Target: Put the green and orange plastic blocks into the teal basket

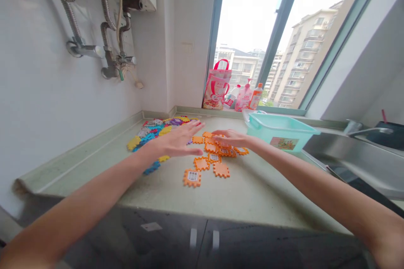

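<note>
Left hand [179,141] released, flat above mixed tiles [154,128]. Right hand [230,138] released, fingertips resting on orange tiles [221,170] on counter [252,195]. Step judged: gathering orange pieces; pickup needs edge pinch.

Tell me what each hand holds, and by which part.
Left hand: nothing, palm open and flat. Right hand: resting on the orange tiles; whether it grips one cannot be told.

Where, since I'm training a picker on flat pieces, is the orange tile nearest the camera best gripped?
Pinch the orange tile across its left and right toothed edges, coming down from above. It lies flat on the countertop, so its underside is out of reach, and the other tiles leave those two edges looking free.
</note>
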The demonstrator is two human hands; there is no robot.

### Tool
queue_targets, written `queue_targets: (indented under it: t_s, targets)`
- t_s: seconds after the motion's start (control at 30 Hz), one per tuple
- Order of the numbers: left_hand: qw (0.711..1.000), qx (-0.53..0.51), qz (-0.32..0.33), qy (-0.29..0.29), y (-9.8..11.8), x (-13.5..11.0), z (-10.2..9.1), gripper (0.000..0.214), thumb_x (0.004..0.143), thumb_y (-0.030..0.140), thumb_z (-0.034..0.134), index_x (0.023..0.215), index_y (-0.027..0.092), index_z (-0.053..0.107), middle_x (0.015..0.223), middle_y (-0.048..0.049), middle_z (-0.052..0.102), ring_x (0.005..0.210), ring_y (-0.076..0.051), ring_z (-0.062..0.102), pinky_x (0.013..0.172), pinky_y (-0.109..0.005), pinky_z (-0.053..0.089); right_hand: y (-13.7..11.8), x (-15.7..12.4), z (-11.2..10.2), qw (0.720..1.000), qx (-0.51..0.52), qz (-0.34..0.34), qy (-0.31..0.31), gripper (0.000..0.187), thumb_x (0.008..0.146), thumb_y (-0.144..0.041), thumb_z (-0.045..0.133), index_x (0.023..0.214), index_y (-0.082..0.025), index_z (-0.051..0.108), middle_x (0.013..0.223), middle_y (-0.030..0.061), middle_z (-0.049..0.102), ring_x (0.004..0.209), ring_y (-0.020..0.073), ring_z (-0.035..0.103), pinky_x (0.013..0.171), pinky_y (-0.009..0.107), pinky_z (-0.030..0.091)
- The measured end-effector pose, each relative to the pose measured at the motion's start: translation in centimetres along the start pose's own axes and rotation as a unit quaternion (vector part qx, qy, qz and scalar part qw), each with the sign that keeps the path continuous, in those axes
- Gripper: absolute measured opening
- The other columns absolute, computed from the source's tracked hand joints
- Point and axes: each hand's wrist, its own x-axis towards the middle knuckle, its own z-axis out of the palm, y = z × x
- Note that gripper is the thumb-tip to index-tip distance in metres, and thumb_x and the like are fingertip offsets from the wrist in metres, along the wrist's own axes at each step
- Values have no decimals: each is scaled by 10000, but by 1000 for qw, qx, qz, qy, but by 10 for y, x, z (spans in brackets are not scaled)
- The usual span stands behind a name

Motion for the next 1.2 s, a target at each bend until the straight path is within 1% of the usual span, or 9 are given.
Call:
queue_targets:
  t_s: [0.1, 0.2, 0.4, 0.6, 0.8, 0.9, 0.97, 1.07, 1.2]
  targets:
    - [996, -39, 24, -82, 35, 2, 30, 1240, 819, 936, 557, 1748, 326, 7, 1809, -89, 65, 1667, -340, 119, 1339, -520, 198, 11, -36, 1, 999, 1, -19, 29, 707, 1015, -763, 458, 1526, -299, 612, 1542, 103, 631, 1425, 353, 584, 1243, 567, 398]
    - [992, -75, -18, -105, 50, 9, 57, 1119, 903, 914, 434, 1750, 317, 11, 1805, -78, 1, 1667, -345, 9, 1347, -556, 140, 26, -64, 9, 997, -9, -31, 75, 699, 1040, -728, 442, 1554, -276, 584, 1651, 117, 508, 1530, 340, 470, 1297, 571, 326]
    - [975, -165, -146, -36, 37, 34, 67, 1048, 970, 890, 140, 1747, 188, 108, 1797, -137, 14, 1665, -329, -53, 1349, -551, 77, 39, -84, 15, 997, 0, -12, 72, 746, 1050, -734, 408, 1628, -270, 488, 1684, 127, 459, 1546, 335, 448, 1307, 564, 313]
    - [961, -198, -190, -22, 19, 37, 64, 1158, 924, 937, 116, 1733, 108, 160, 1794, -171, 37, 1671, -338, -12, 1350, -527, 54, 28, -88, 8, 998, 4, 17, 53, 821, 1009, -777, 451, 1622, -232, 500, 1679, 140, 465, 1521, 361, 478, 1303, 526, 328]
    - [980, -163, -82, -78, 34, 26, 58, 1046, 975, 888, 194, 1733, 167, 205, 1798, -124, 166, 1661, -330, 169, 1360, -477, 111, 26, -95, 2, 1000, 8, 9, 17, 621, 1019, -666, 527, 1415, -219, 698, 1421, 147, 710, 1272, 347, 686, 1114, 480, 521]
    - [989, -137, -16, -55, 38, 23, 45, 986, 990, 867, 251, 1730, 216, 221, 1790, -129, 217, 1638, -355, 235, 1342, -518, 162, 27, -98, -2, 1000, 4, -5, 21, 509, 1025, -587, 552, 1317, -223, 753, 1308, 129, 768, 1159, 315, 735, 1029, 438, 556]
    - [993, -111, 27, -23, 30, 21, 33, 893, 1013, 830, 310, 1678, 236, 358, 1721, -155, 377, 1568, -363, 368, 1295, -535, 257, 29, -100, -5, 999, -11, -7, 32, 476, 997, -538, 609, 1316, -215, 754, 1311, 132, 768, 1169, 310, 733, 1033, 421, 551]
    - [992, -86, 88, -21, 12, 18, 15, 678, 1004, 769, 493, 1349, 220, 693, 1300, -145, 712, 1206, -308, 647, 1079, -445, 460, 35, -103, -10, 998, -43, -2, 48, 490, 910, -416, 719, 1354, -211, 735, 1346, 134, 753, 1212, 318, 715, 1062, 413, 534]
    - [989, -65, 111, -68, 3, 12, 2, 510, 836, 709, 789, 935, 210, 761, 831, -35, 708, 788, -195, 649, 785, -315, 461, 43, -103, -13, 998, -63, 19, 19, 462, 860, -309, 744, 1315, -232, 755, 1233, 102, 799, 1095, 305, 751, 961, 384, 559]
